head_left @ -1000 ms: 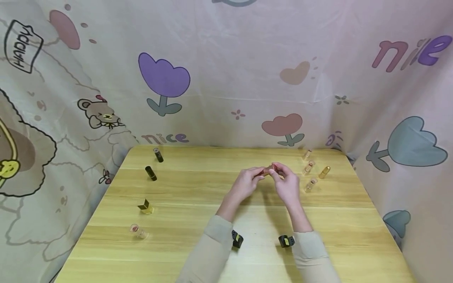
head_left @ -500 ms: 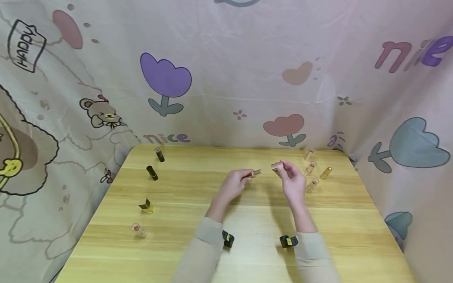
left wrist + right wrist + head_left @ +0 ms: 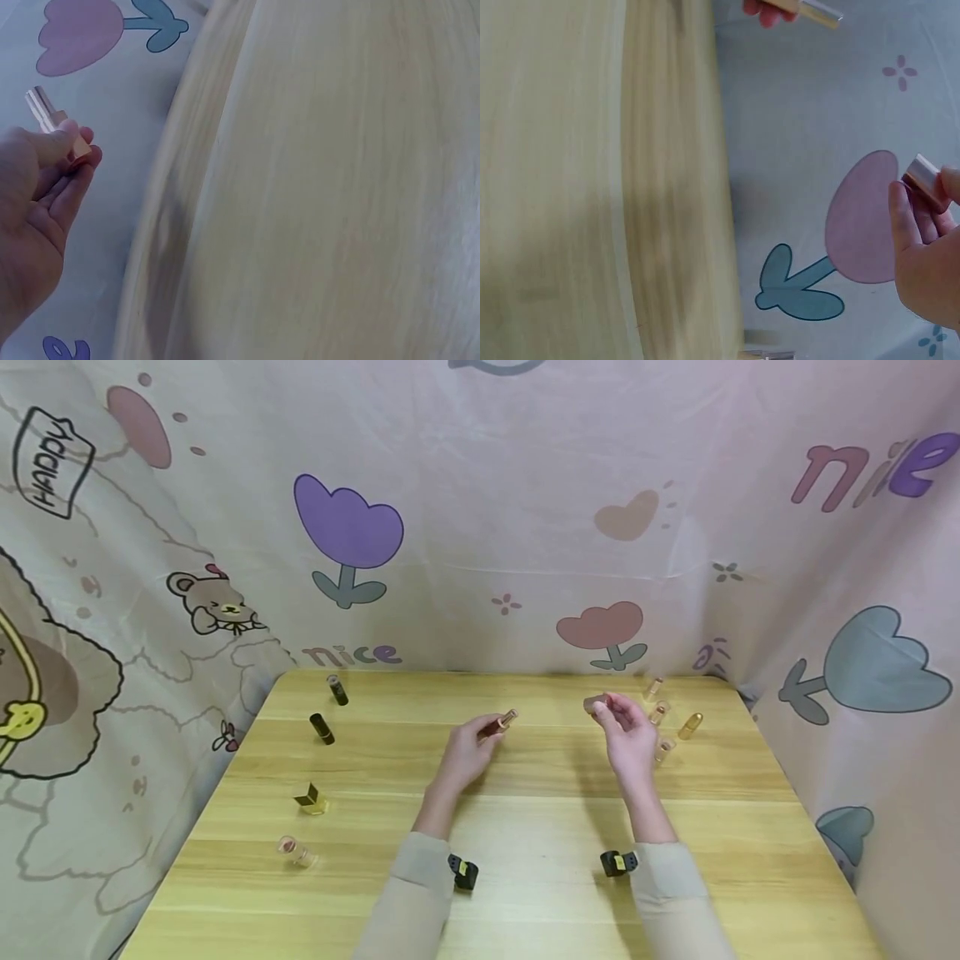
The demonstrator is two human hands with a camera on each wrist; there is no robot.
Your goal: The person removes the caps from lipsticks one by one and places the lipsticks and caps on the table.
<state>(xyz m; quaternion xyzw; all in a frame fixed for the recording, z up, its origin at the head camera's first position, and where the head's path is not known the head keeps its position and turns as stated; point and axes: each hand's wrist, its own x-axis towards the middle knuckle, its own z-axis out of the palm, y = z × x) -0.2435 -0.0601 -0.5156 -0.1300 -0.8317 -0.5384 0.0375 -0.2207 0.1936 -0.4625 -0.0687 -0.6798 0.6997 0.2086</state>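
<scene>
My left hand (image 3: pixel 467 753) pinches the base of a rose-gold lipstick (image 3: pixel 45 109) between thumb and fingers, its narrower metal tube pointing outward. In the right wrist view that lipstick shows at the top edge. My right hand (image 3: pixel 628 739) holds the lipstick's shiny rose-gold cap (image 3: pixel 924 180) between thumb and fingers. Both hands are raised over the back of the table, apart from each other. Just beyond the right hand stand a gold lipstick (image 3: pixel 691 725) and several clear-capped lipsticks, one of them (image 3: pixel 654 688) at the back; the hand partly covers others.
On the left of the wooden table (image 3: pixel 525 827) stand two black lipstick tubes (image 3: pixel 322 728), a gold square-capped one (image 3: pixel 310 799) and a clear-capped one (image 3: pixel 297 852). A printed curtain (image 3: pixel 480 527) rises behind the table's far edge.
The hands were together on the lipstick. The cap has come off the base; the left hand has moved left with the base, the right hand slightly right with the cap.
</scene>
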